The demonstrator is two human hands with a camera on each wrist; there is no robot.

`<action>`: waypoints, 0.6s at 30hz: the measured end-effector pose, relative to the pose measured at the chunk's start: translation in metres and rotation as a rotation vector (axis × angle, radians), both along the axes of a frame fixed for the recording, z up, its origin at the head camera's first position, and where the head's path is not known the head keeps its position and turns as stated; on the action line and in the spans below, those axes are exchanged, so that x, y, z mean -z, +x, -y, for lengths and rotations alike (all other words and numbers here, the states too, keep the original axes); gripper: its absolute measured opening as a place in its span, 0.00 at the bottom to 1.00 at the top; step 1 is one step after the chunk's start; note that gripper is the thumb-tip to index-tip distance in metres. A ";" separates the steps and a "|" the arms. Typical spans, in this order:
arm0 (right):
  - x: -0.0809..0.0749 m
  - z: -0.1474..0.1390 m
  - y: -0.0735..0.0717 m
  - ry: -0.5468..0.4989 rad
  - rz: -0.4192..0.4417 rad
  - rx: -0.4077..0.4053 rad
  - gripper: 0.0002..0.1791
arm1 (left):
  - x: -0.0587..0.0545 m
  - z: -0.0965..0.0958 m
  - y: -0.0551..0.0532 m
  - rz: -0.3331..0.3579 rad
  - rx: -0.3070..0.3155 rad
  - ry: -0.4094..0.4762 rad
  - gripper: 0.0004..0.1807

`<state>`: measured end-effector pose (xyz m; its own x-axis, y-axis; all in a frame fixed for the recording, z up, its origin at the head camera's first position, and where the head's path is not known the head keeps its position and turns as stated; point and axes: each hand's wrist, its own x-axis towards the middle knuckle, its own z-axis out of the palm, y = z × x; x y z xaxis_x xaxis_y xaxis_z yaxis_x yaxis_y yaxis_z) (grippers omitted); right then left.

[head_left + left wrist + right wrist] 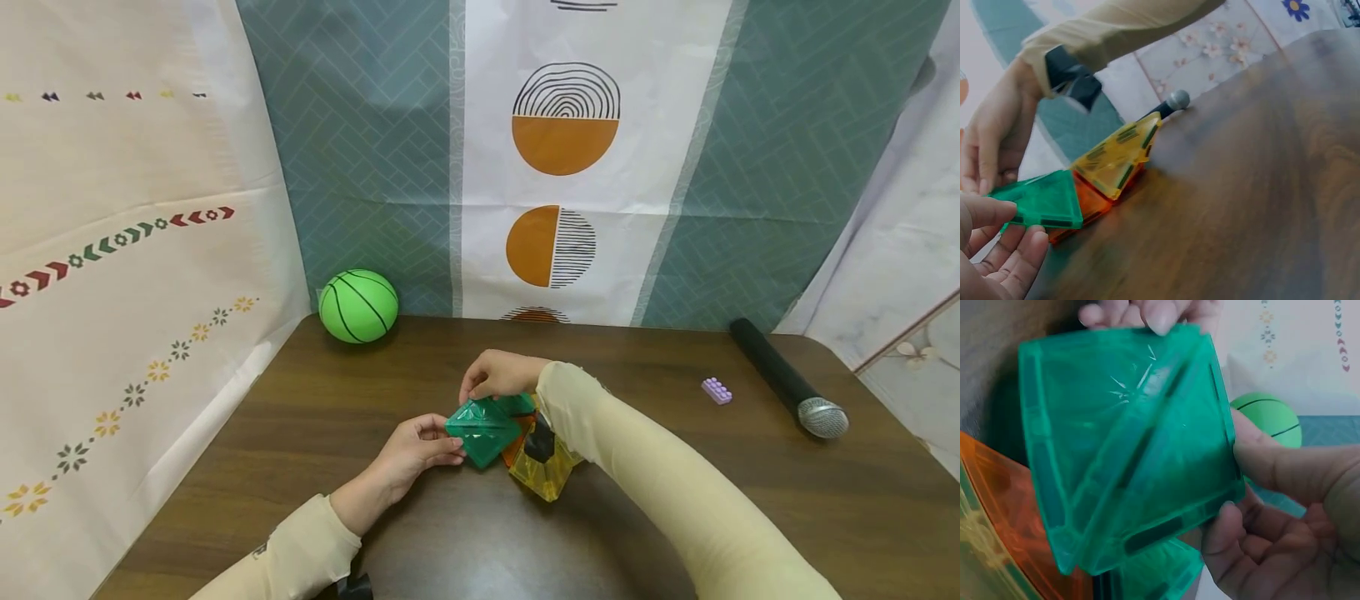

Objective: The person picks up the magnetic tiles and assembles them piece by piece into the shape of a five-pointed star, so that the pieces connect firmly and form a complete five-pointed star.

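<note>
Two translucent green triangular magnetic tiles [483, 429] meet along a diagonal seam, forming a diamond above the table. My left hand [408, 454] pinches its left side between thumb and fingers. From above, my right hand [506, 373] pinches its far edge, with the thumb and fingertips on the rim in the right wrist view. Another green tile [1157, 572] shows beneath the pair. An orange tile [1091, 203] and yellow tiles [1119, 156] stand tilted against each other beside the green ones. My right forearm hides part of this group in the head view.
A bright green ball [358, 306] sits at the table's far left. Toward the right lie a small purple studded brick [717, 390] and a black microphone [780, 375] with a silver head. Patterned cloth [375, 167] hangs behind the wooden table [247, 467].
</note>
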<state>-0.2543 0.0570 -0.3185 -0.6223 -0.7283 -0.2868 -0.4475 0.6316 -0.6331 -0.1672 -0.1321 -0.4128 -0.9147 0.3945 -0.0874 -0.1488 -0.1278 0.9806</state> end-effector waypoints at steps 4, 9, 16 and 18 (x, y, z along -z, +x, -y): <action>0.001 0.005 -0.005 0.043 0.026 -0.060 0.10 | 0.003 -0.004 0.004 0.016 -0.018 0.015 0.06; -0.001 0.008 -0.006 0.089 0.052 -0.091 0.10 | 0.004 -0.011 0.010 0.033 -0.067 0.016 0.05; 0.005 0.009 -0.008 0.141 0.067 -0.087 0.10 | 0.002 -0.019 0.015 0.061 -0.097 0.016 0.07; 0.006 0.010 -0.007 0.158 0.069 -0.085 0.10 | 0.003 -0.020 0.016 0.064 -0.099 0.013 0.07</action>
<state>-0.2612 0.0466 -0.3241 -0.5351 -0.7201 -0.4418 -0.4622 0.6873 -0.5604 -0.1511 -0.1117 -0.4153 -0.9419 0.3043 -0.1425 -0.1974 -0.1579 0.9675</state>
